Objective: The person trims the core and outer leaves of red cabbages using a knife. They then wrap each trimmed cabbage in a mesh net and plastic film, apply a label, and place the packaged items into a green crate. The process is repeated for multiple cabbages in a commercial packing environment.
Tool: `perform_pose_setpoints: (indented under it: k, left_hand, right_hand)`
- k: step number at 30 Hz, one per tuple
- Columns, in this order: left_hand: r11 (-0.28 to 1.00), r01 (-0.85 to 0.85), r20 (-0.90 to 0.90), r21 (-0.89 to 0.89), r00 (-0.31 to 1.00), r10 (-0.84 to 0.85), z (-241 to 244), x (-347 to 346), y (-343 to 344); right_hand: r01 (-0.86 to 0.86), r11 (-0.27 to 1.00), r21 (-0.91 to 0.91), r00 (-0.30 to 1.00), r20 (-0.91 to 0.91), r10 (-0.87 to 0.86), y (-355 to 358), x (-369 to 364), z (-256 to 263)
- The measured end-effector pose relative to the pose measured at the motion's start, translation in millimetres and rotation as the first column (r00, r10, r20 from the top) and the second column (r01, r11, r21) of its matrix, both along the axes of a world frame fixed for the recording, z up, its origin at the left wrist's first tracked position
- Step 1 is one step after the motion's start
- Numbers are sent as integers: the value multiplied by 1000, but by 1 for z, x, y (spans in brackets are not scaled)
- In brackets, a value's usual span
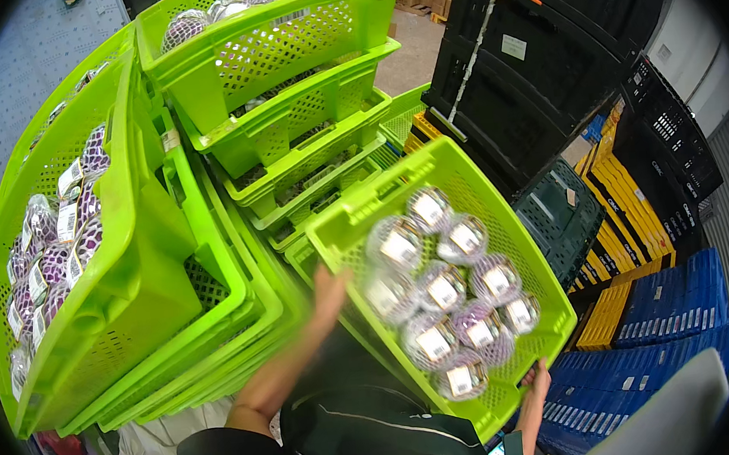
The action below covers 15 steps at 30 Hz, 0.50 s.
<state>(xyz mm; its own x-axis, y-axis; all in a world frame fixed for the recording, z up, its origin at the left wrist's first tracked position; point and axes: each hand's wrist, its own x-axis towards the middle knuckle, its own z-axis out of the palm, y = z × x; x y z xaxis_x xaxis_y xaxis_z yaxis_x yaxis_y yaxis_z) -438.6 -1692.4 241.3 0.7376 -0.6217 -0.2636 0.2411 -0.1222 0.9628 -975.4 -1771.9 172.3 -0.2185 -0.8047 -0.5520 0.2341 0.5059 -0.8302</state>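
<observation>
A lime-green plastic crate (549, 289) is tilted before me, with several round, purple-tinged items in clear wrap and white foam netting (443, 289), each bearing a white label. My right hand (536, 378) grips the crate at its near right end, fingers curled at the handle opening. Blurred by motion, my left hand (332, 289) is at the crate's left side; its fingers are mostly hidden, so its hold cannot be told. Close to my left forearm rises a stack of matching green crates (145, 246), the top one holding netted, labelled purple produce (55, 261).
Another stack of green crates (283, 39) stands ahead, with netted items in its top crate. Large black crates (532, 63) are piled at the upper right. Folded yellow and black crates (629, 204), a dark green crate (562, 223) and folded blue crates (664, 305) line the right side.
</observation>
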Motion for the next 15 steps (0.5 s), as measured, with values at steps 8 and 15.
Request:
perform_pose_setpoints:
  k: [8,15]
  left_hand:
    - [958,-276,322,78,916,237,-133,-29,-23]
    - [967,-148,180,206,977,111,-117,-44,21]
  right_hand:
    - [-46,997,56,997,-60,49,-58,99,10]
    - [-146,989,-33,987,57,148,-26,100,30]
